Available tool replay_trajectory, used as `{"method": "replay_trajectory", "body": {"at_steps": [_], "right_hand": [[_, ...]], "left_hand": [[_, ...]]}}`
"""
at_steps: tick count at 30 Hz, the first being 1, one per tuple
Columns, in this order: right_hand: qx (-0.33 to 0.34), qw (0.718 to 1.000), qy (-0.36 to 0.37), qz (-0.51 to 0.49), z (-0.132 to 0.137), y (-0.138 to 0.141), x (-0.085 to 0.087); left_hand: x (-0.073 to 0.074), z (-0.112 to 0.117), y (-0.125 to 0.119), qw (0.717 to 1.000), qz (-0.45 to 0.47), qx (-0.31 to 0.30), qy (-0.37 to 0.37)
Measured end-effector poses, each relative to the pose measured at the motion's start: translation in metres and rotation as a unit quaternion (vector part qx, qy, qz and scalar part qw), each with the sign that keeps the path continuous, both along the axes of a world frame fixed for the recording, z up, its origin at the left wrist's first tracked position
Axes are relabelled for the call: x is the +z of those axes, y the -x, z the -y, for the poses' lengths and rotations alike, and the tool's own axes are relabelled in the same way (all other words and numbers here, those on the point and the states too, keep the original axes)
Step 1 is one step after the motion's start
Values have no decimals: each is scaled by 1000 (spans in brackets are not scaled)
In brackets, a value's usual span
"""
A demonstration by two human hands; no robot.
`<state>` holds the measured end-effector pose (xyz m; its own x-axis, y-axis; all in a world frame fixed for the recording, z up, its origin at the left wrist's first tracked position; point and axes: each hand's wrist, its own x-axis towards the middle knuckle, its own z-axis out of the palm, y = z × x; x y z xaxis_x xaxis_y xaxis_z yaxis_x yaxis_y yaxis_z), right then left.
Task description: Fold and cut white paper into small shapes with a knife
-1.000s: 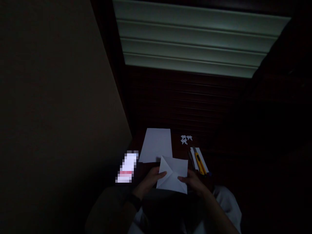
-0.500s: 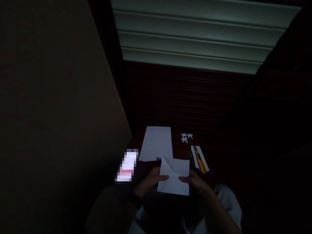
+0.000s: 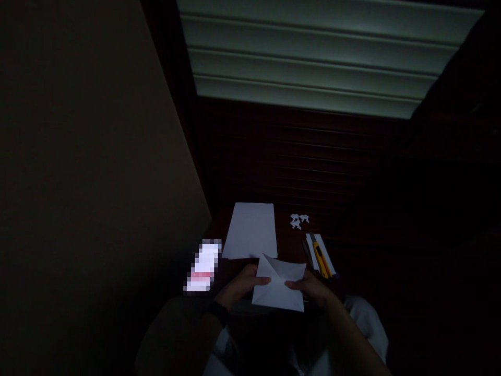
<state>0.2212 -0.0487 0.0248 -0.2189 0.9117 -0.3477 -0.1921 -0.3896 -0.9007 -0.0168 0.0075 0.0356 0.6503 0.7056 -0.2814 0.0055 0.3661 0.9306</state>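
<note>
A folded white paper (image 3: 279,284) with visible creases is held between both hands just above a dark table (image 3: 289,245). My left hand (image 3: 242,287) pinches its left edge, thumb on top. On the opposite edge my right hand (image 3: 311,290) grips the paper the same way. The scene is very dim, so finger detail is faint.
A flat white sheet (image 3: 251,231) lies on the table just beyond the hands. Small white paper scraps (image 3: 298,221) sit further right. A yellow utility knife (image 3: 321,259) rests on a white strip beside a dark pen. A lit, blurred screen (image 3: 203,266) glows at left. A wall stands left.
The paper's top edge has tipped down slightly, so it looks flatter and shorter. Both hands keep their hold and have barely shifted.
</note>
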Motion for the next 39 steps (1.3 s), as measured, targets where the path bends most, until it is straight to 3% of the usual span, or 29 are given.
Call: {"method": "replay_trajectory", "body": {"at_steps": [6, 10, 13, 18, 22, 27, 34, 39], "right_hand": [[49, 998, 33, 32, 2, -2, 0], [45, 998, 25, 47, 6, 2, 3], [4, 999, -1, 34, 7, 5, -1], [-123, 990, -59, 24, 8, 11, -19], [-135, 983, -102, 64, 9, 18, -27], [-107, 975, -157, 116, 16, 26, -19], [-87, 961, -218, 142, 25, 28, -15], [-92, 960, -219, 145, 24, 30, -7]], "left_hand": [[1, 2, -1, 1000, 10, 26, 5], [3, 3, -3, 999, 8, 32, -4], [4, 5, -5, 995, 32, 82, 36], [4, 9, -4, 979, 62, 166, 100], [5, 11, -4, 981, 75, 169, 58], [3, 15, -5, 984, 52, 167, 22], [-4, 21, -5, 962, 88, 259, 5], [-9, 21, -14, 962, 45, 269, -18]]}}
